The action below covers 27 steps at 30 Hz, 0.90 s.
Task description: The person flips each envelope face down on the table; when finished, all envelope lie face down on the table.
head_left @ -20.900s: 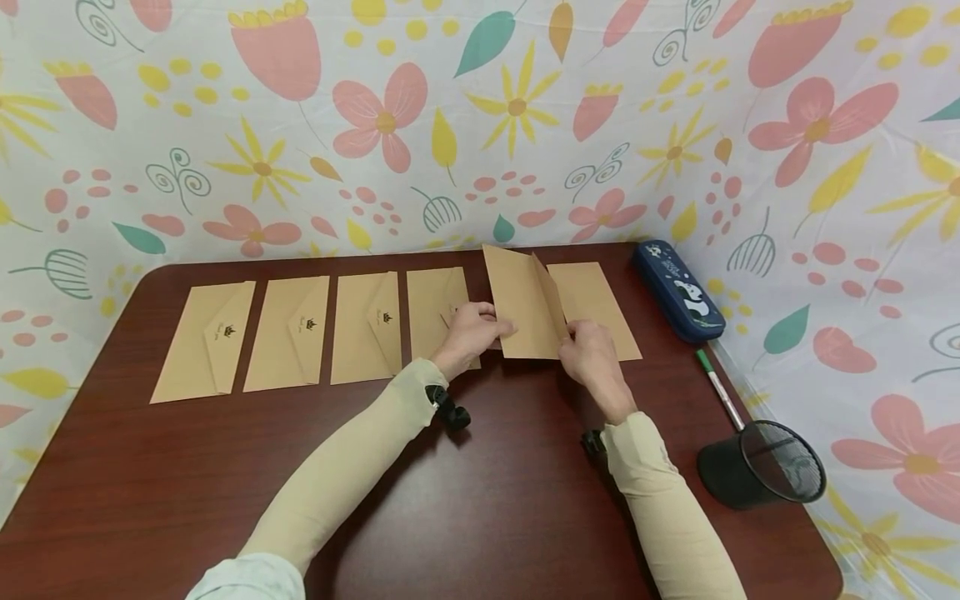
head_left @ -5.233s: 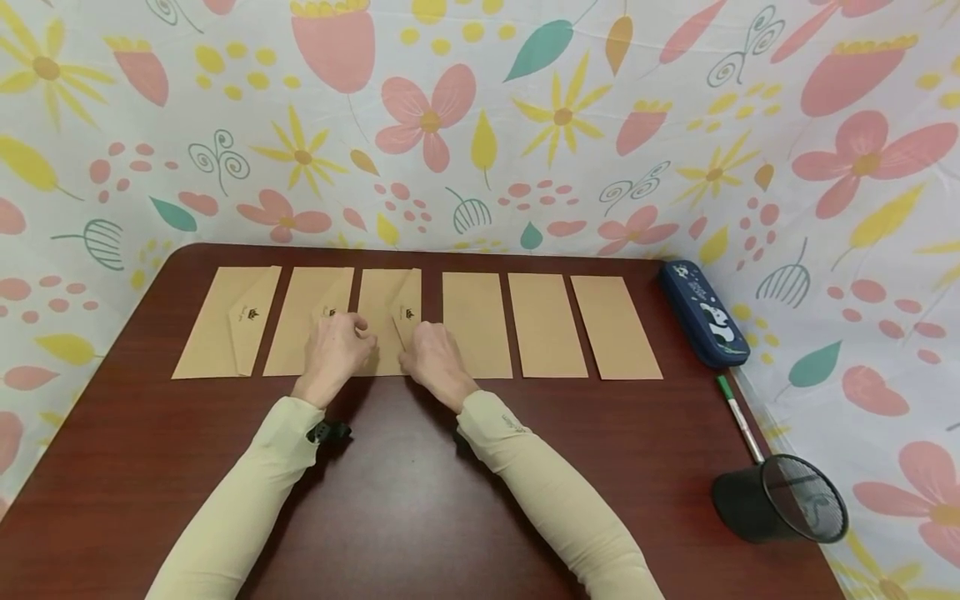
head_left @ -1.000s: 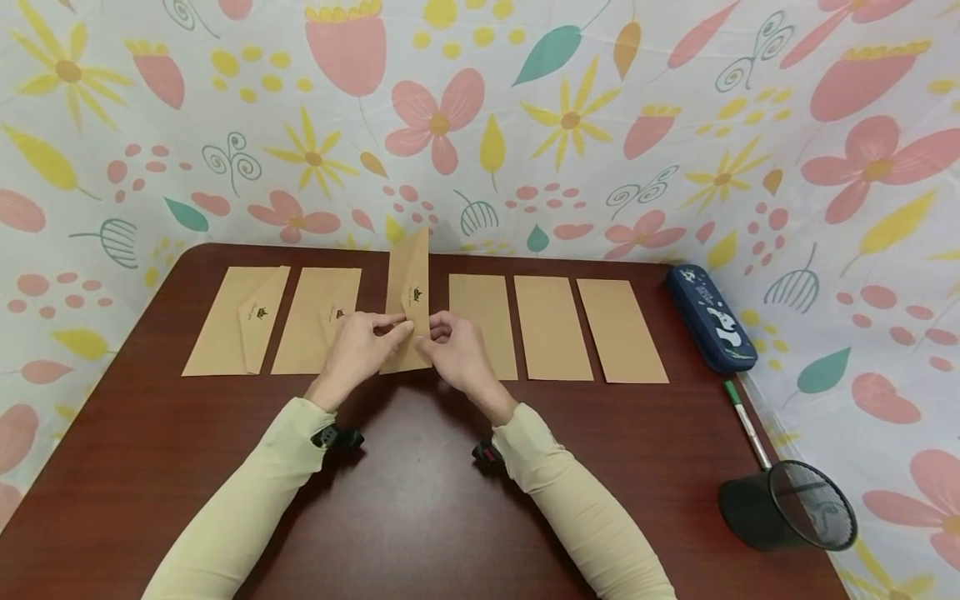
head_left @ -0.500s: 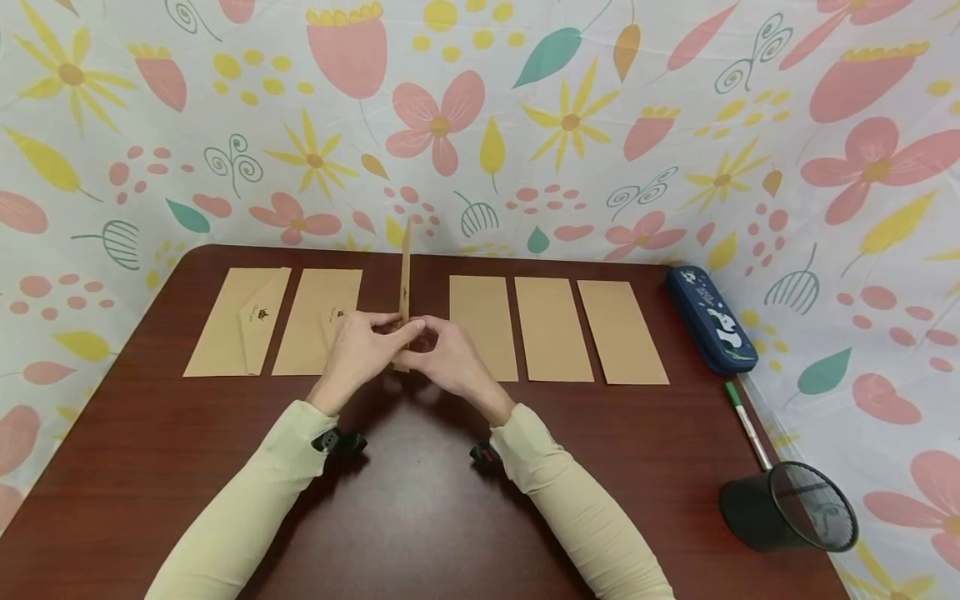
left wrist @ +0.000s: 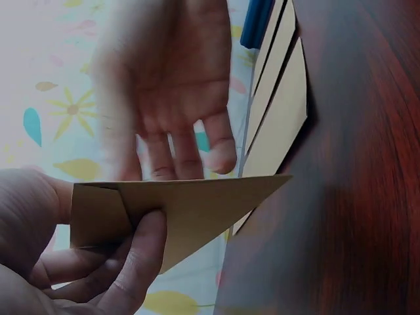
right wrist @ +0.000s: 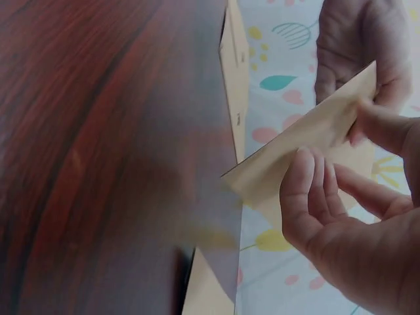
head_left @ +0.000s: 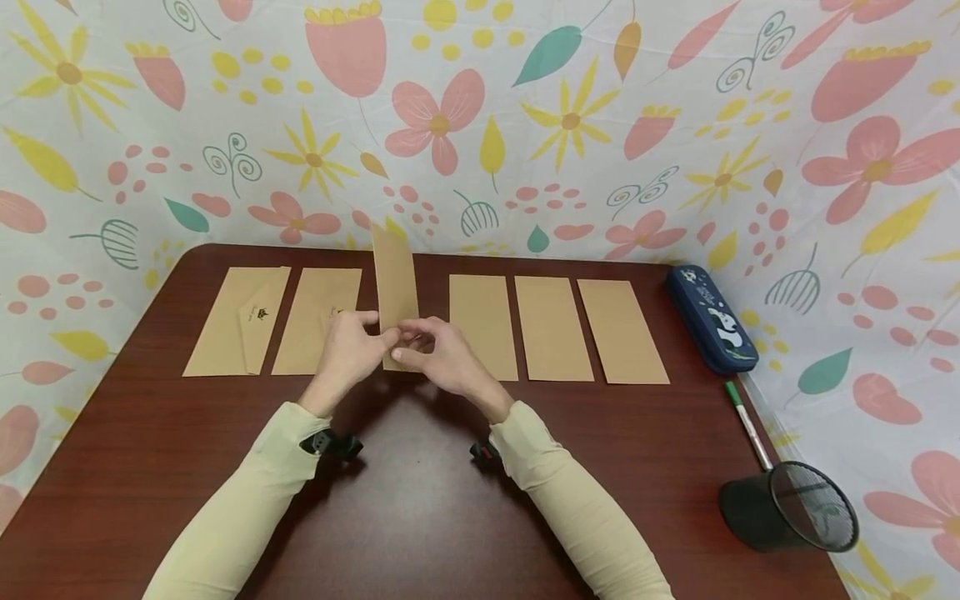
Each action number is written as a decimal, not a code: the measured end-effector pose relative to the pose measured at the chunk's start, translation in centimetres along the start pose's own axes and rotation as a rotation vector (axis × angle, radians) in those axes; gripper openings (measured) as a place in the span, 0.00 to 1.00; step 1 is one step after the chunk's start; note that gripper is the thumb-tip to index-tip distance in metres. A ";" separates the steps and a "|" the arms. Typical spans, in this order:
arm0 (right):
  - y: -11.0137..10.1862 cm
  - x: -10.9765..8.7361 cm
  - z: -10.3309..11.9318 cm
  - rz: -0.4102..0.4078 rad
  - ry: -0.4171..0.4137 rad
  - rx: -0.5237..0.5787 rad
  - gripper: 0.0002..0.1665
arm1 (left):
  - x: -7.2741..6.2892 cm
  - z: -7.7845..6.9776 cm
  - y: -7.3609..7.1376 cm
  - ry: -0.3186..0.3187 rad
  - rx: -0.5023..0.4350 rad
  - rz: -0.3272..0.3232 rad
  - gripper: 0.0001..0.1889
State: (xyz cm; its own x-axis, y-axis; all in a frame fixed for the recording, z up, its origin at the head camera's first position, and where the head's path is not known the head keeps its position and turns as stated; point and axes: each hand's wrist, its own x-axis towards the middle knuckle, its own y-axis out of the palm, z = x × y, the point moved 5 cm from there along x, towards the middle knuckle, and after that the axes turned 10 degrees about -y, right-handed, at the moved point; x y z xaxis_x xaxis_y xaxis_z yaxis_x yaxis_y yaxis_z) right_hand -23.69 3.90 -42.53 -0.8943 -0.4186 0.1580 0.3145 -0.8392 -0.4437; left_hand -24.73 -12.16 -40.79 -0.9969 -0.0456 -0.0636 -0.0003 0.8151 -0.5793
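Observation:
A tan paper envelope point(head_left: 396, 275) stands tilted up off the dark table between my hands, its plain face turned to the right in the head view. My left hand point(head_left: 348, 354) pinches it near its lower left edge; the flap point(left wrist: 98, 213) is on that hand's side in the left wrist view. My right hand point(head_left: 450, 358) has its fingers loosely spread against the plain face. To the left lie two envelopes point(head_left: 217, 333) with flaps and crown prints showing, one partly behind my left hand. On the right, three envelopes point(head_left: 551, 329) lie plain side up.
A dark blue pencil case point(head_left: 708, 317) with a panda print lies at the table's right edge. Below it a green-capped marker point(head_left: 750, 433) points to a black mesh pen cup point(head_left: 757, 512) on its side. A flower-printed cloth point(head_left: 562, 217) closes the back and right.
The held envelope has turned from flap side showing, through edge-on, to plain side showing. Earlier still, the three right-hand envelopes went from being handled or flap up to lying plain side up.

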 end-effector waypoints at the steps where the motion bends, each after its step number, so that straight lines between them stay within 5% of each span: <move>1: -0.1 0.0 -0.1 -0.007 0.006 -0.014 0.29 | 0.0 0.0 -0.1 -0.002 -0.013 0.001 0.12; 6: -0.4 0.0 -1.2 -0.044 0.051 -0.118 0.31 | 0.1 0.5 -0.5 -0.043 -0.084 0.019 0.07; 18: -0.9 0.0 -2.8 -0.171 0.183 -0.209 0.34 | 0.9 2.2 -0.9 -0.202 -0.177 0.113 0.18; 21: -1.0 0.1 -2.9 -0.178 0.206 -0.218 0.35 | 1.1 2.6 -0.8 -0.195 -0.166 0.115 0.18; 27: -1.0 0.3 -3.1 -0.177 0.256 -0.248 0.37 | 1.6 2.8 -0.6 -0.067 0.014 0.049 0.17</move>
State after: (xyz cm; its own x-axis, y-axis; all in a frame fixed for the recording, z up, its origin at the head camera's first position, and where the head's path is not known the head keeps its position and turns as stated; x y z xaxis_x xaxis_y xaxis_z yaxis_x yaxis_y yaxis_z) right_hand -25.23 5.69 -44.81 -0.9880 -0.1489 0.0403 0.0899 -0.7681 -0.6340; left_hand -26.11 -14.38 -42.83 -0.9883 -0.0445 -0.1462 0.0501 0.8093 -0.5852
